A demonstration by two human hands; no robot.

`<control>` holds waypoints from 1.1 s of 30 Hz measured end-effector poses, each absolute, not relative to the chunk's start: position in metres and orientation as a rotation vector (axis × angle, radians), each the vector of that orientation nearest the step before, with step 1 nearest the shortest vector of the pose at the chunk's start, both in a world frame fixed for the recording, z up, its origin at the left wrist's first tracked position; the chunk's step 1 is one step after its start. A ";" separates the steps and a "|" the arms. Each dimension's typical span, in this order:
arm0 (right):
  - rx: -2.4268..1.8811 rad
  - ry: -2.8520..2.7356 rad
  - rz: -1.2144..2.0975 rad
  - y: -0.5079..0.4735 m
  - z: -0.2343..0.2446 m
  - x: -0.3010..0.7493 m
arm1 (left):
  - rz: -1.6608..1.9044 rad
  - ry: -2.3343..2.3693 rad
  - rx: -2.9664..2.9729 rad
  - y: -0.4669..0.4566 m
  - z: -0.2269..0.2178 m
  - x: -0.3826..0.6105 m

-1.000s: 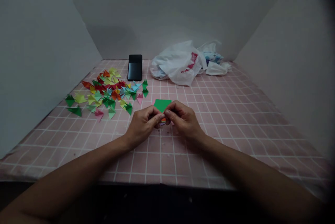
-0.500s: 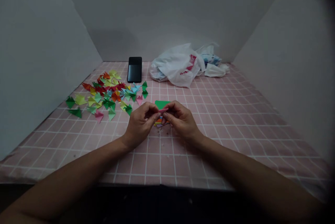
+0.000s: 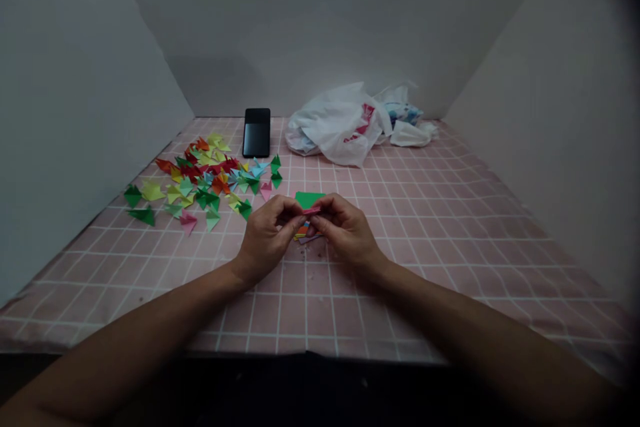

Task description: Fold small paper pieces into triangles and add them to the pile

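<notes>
Fingers of left hand (image 3: pixel 267 238) and right hand (image 3: pixel 345 229) clamped on pink folded paper (image 3: pixel 311 211), held over green paper sheet (image 3: pixel 309 200) above counter (image 3: pixel 400 294). Judged light, thin, easily creased; best pinched at edges.

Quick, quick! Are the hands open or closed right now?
Left hand: closed, pinching a small piece of pink paper.
Right hand: closed, pinching the same small piece of pink paper.
</notes>
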State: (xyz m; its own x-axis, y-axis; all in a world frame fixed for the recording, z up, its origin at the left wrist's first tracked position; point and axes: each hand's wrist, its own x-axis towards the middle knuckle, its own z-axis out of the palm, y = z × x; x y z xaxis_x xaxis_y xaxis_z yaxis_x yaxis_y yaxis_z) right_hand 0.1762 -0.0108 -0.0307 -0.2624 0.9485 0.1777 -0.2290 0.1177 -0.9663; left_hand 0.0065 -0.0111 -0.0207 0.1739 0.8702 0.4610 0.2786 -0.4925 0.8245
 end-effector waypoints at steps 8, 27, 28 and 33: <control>-0.829 -1.355 1.201 -0.012 -0.033 0.177 | 1.342 1.079 2.007 -0.013 -0.019 0.006; -0.954 -1.787 0.486 -0.014 -0.032 0.182 | 1.111 0.902 1.059 -0.022 -0.017 0.013; -0.950 -1.796 0.471 -0.014 -0.032 0.182 | 1.103 0.892 1.039 -0.021 -0.019 0.013; -0.936 -1.810 0.439 -0.014 -0.030 0.182 | 1.081 0.872 0.967 -0.020 -0.023 0.014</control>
State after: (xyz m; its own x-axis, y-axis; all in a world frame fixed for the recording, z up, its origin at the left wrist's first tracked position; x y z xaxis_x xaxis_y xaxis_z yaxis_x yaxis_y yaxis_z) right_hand 0.1817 -0.0141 -0.0304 -0.1904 0.7648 0.6154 0.3979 0.6332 -0.6639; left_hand 0.0144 -0.0199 -0.0227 0.2451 0.9641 -0.1020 -0.3040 0.1763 0.9362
